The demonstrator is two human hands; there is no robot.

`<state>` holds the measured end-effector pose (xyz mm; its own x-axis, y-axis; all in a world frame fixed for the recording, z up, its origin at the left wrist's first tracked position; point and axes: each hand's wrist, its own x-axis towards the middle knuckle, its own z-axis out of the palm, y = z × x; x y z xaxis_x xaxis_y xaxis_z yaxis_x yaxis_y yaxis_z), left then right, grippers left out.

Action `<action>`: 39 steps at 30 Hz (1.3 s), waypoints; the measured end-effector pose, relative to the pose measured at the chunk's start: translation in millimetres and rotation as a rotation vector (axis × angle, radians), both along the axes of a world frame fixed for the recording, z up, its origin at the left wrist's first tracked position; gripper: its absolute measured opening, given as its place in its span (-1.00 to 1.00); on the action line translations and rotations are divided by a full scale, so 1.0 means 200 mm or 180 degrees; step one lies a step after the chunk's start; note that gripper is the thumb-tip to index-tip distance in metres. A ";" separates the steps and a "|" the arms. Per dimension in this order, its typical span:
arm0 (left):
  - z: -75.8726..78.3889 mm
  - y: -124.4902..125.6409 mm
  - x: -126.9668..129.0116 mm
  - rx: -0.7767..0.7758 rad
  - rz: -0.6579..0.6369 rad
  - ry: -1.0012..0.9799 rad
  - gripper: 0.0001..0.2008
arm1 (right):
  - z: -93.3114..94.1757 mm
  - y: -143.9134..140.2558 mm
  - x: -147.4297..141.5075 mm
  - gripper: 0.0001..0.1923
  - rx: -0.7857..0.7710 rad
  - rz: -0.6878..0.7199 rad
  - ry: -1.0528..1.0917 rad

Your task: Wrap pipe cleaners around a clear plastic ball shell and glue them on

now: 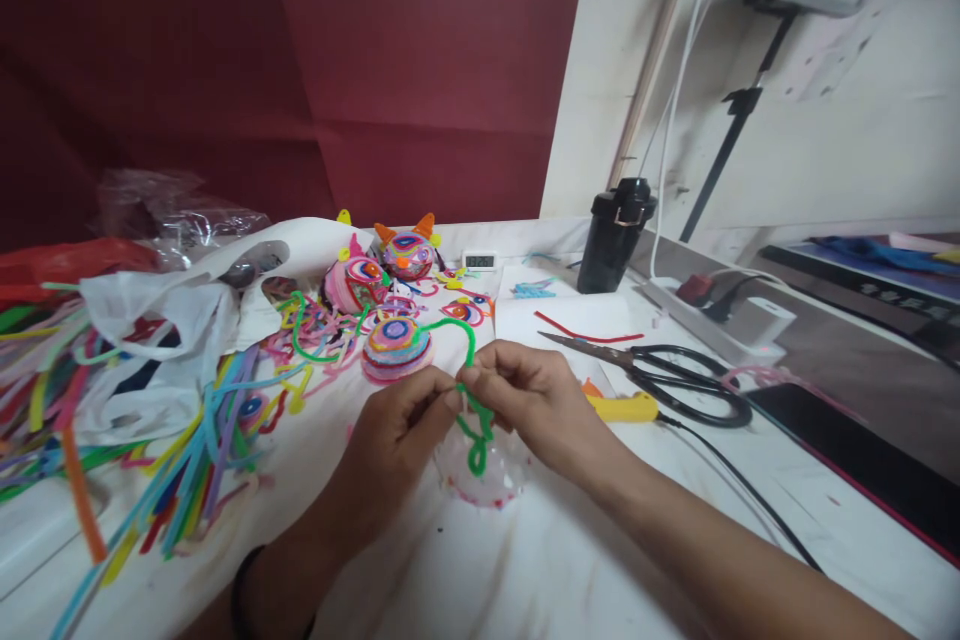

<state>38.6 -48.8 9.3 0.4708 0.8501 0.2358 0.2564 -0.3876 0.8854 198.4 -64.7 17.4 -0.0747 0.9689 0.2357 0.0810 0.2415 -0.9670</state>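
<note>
Both my hands meet over the middle of the table, closed on a green pipe cleaner (478,460). My left hand (401,430) pinches it between thumb and fingertips. My right hand (529,400) grips it just beside, fingers curled. The pipe cleaner is bent into small loops below the fingers, while a longer end arches up and left. Beneath it on the table is a clear plastic piece (484,490) with pink and red specks along its edge, partly hidden by my hands. Just behind stands a round form wound in colourful pipe cleaners (397,350).
Bundles of pipe cleaners (202,460) and a white bag (154,360) cover the left. Two decorated balls (409,255) stand at the back. Black scissors (675,380), a yellow-handled corded tool (622,408), a phone (862,465), a power strip (705,320) and a black bottle (613,240) are right.
</note>
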 end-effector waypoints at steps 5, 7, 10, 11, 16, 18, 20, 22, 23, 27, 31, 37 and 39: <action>-0.01 0.02 -0.01 -0.0194 -0.0032 -0.0210 -0.73 | 0.04 0.05 0.03 -0.80 -0.0447 0.0451 0.0347; -0.02 0.03 -0.01 -0.0459 -0.0024 -0.0400 -0.73 | 0.05 0.06 0.05 -0.79 -0.0480 0.0661 0.0284; -0.02 0.03 -0.01 -0.0788 0.0079 -0.0625 -0.74 | 0.08 0.07 0.08 -0.74 -0.0410 0.0886 0.0023; -0.02 0.04 -0.01 -0.0878 0.0095 -0.0709 -0.73 | 0.10 0.07 0.08 -0.73 -0.0374 0.0917 -0.0071; 0.01 0.04 -0.01 -0.1293 0.0033 -0.1110 -0.69 | 0.12 0.08 0.07 -0.75 -0.0029 0.0899 -0.0434; 0.02 0.04 -0.01 -0.1346 0.0070 -0.1173 -0.72 | 0.11 0.08 0.06 -0.79 0.0126 0.0878 -0.0510; 0.03 0.04 -0.02 -0.1395 0.0076 -0.1200 -0.75 | 0.09 0.08 0.06 -0.83 0.0249 0.0819 -0.0509; 0.03 0.04 -0.02 -0.1442 0.0060 -0.1231 -0.75 | 0.06 0.08 0.05 -0.85 0.0321 0.0743 -0.0461; 0.03 0.04 -0.02 -0.1462 0.0036 -0.1241 -0.74 | 0.04 0.08 0.05 -0.85 0.0332 0.0703 -0.0438; 0.02 0.05 -0.02 -0.1600 0.0001 -0.1125 -0.74 | 0.00 0.07 0.04 -0.85 0.0249 0.0779 -0.0323; 0.02 0.05 -0.02 -0.1809 0.0131 -0.0961 -0.79 | 0.00 0.06 0.04 -0.86 0.0129 0.0947 -0.0314; 0.02 0.05 -0.01 -0.1988 0.0086 -0.0863 -0.77 | -0.02 0.05 0.04 -0.86 0.0110 0.0946 -0.0375; 0.02 0.05 -0.01 -0.1944 0.0078 -0.0820 -0.77 | -0.03 0.05 0.04 -0.86 0.0149 0.0921 -0.0367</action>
<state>36.4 -39.4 14.2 0.4428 0.8764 -0.1895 0.0094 0.2068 0.9783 205.6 -54.4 11.3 -0.3745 0.8919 0.2535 0.1109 0.3145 -0.9428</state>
